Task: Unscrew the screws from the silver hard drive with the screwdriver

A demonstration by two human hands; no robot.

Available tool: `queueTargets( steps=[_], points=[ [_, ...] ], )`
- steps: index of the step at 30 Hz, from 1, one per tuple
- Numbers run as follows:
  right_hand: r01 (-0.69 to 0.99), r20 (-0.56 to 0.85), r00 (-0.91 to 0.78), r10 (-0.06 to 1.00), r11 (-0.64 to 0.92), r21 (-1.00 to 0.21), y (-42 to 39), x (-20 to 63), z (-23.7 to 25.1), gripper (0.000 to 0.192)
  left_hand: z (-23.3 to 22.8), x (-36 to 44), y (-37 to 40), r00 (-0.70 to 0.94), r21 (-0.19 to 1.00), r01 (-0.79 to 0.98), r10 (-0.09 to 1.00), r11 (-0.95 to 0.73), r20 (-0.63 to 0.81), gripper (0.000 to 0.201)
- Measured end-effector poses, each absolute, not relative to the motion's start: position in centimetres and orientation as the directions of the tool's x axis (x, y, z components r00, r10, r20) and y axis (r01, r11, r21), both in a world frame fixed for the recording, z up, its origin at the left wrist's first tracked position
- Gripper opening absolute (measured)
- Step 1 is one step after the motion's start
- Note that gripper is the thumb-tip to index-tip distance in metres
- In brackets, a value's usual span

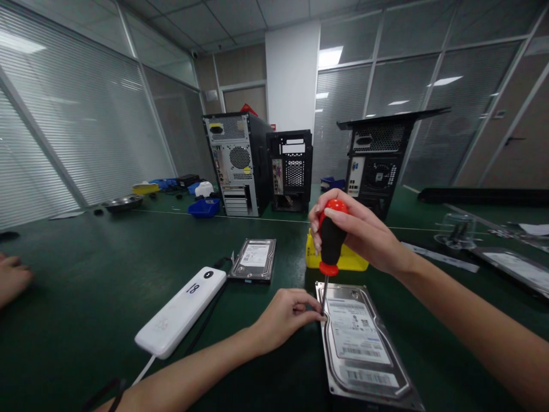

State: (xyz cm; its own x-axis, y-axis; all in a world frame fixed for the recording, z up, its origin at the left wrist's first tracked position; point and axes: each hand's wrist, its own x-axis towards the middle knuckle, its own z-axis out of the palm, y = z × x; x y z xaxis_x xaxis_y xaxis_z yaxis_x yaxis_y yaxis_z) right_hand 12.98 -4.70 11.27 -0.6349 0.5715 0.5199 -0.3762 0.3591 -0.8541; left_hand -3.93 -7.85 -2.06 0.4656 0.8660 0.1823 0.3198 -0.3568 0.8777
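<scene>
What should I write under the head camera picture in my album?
The right hand holds a red-and-black screwdriver to a hard drive, the left hand beside its tip.

One screwdriver [331, 243], one white power bank [180, 315] — three hard drives [360, 340], three computer cases [235, 166]

red-and-black screwdriver [331, 243], silver hard drive [358, 337]

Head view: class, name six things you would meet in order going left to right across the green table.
Another person's hand → white power bank → hard drive beside it → wearer's left hand → red-and-black screwdriver → clear container.
</scene>
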Motion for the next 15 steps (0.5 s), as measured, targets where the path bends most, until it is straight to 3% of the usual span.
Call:
queueTargets(
  steps=[15],
  points=[
    [-0.364,0.513,-0.597,0.617,0.362,-0.858,-4.6,13.18,11.07,0.007,-1.89,-4.14,-7.77,0.46,0.848,0.352,0.862,-0.396,0.212,0.026]
  ],
)
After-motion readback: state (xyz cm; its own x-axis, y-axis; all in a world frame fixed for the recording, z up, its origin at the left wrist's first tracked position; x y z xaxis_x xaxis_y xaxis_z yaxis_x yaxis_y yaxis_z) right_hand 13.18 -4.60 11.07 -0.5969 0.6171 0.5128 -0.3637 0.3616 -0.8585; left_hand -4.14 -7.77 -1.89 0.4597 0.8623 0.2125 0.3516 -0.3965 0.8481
